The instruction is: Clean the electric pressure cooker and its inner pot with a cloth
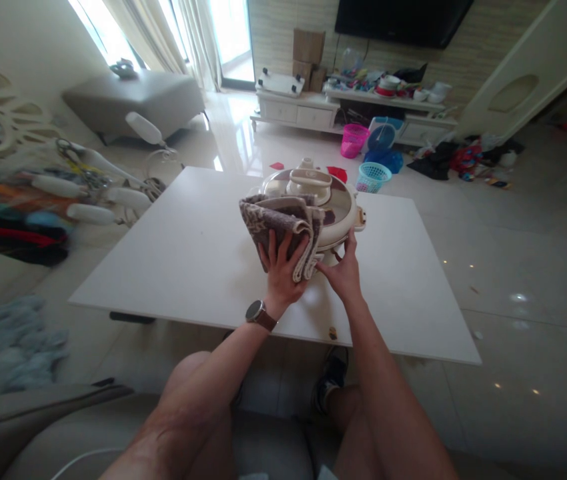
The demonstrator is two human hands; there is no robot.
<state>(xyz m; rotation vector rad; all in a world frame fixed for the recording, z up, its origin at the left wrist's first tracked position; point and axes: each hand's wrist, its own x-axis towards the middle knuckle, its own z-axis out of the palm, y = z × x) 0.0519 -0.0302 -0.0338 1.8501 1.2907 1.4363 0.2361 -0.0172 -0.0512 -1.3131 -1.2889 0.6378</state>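
A cream electric cooking pot with a glass lid (336, 200) stands on the white table (188, 253) in front of me. My left hand (281, 267), with a watch on its wrist, grips a folded brown patterned towel (281, 223) and presses it against the pot's near left side. My right hand (341, 267) reaches to the pot's near side, its fingers curled around the lower edge beside the towel. The lid's cream knob sits on top of the pot.
My bare knees and a grey sofa edge are at the bottom. Clutter lies on a surface at left. Beyond the table are a grey ottoman (136, 100), a pink basket (353, 140), a blue basket (372, 177) and a TV cabinet (308, 110).
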